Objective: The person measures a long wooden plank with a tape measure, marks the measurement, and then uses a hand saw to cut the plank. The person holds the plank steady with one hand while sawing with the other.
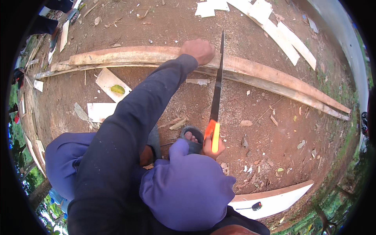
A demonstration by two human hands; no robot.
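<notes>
My left hand (198, 51) is closed over the top of a long wooden beam (129, 56), left of the saw, and presses on it. In my right hand (213, 148) is a hand saw (217, 94), its orange and yellow handle wrapped by my fingers. The dark blade points away from me and lies across the beam just right of my left hand. Sawdust is scattered on the ground around the blade. The beam rests along another length of timber (274, 88) that shows at its near side.
White board offcuts (270, 29) lie at the far right, with more board pieces (101, 111) at the left. A tape measure (256, 206) sits on a white panel (278, 200) at the lower right. Another person's sandaled feet (73, 15) show at the far left. A wall (344, 35) runs along the right.
</notes>
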